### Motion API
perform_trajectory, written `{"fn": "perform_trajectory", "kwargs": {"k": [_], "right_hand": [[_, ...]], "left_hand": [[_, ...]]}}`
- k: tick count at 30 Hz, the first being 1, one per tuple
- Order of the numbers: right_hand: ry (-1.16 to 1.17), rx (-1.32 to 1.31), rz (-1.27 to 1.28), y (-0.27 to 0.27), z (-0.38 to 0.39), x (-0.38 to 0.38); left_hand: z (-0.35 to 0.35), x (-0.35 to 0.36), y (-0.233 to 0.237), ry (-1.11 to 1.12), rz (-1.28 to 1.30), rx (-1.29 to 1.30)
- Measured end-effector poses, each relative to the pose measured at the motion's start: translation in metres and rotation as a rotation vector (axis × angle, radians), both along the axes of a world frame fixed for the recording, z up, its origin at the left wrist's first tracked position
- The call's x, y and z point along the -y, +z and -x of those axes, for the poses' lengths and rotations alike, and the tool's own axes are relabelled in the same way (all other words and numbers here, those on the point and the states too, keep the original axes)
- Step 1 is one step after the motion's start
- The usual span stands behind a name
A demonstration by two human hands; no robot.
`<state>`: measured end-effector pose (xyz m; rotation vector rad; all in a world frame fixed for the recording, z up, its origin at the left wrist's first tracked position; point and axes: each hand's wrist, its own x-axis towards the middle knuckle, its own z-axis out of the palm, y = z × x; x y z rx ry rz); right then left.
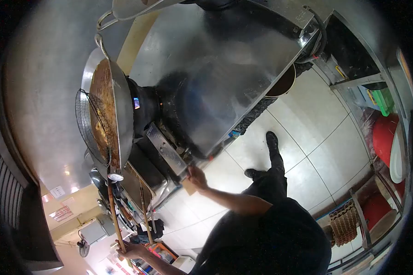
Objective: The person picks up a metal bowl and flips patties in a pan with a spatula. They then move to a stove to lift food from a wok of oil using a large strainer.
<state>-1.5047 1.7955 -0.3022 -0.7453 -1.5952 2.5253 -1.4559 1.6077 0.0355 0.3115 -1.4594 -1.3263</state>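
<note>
The scene appears sideways. My left hand (131,251) is wrapped round the long wooden handle of a wire skimmer (83,121). Its mesh basket rests over a large wok (125,114) of brown oil with yellowish pieces in it. A small round pale disc (115,177) sits by the wok's rim, near the handle. Fingers curled, my right hand (197,178) is at the stove front, by the end of a long metal panel (165,149); what it grips is hidden. A flat tan piece (188,187) shows just under that hand.
The wok sits on a black burner (144,105), beside a broad steel counter (225,78). Long-handled tools (147,215) stand near the skimmer. Shelves hold a red tub (384,137), a green item (383,101) and stacked egg trays (344,222). Tiled floor (326,123) lies around my feet.
</note>
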Motion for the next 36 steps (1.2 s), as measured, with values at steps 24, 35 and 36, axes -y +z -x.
{"fn": "perform_trajectory", "kwargs": {"k": [24, 35, 36], "right_hand": [[0.680, 0.080, 0.532, 0.023, -0.036, -0.032], [1.202, 0.135, 0.767, 0.157, -0.024, 0.054], [1.103, 0.181, 0.998, 0.160, -0.018, 0.063]], "left_hand": [[-0.018, 0.028, -0.027, -0.157, 0.350, 0.056], [-0.012, -0.010, -0.003, -0.437, 0.618, 0.048], [-0.010, -0.007, 0.000, -0.469, 0.620, 0.080]]}}
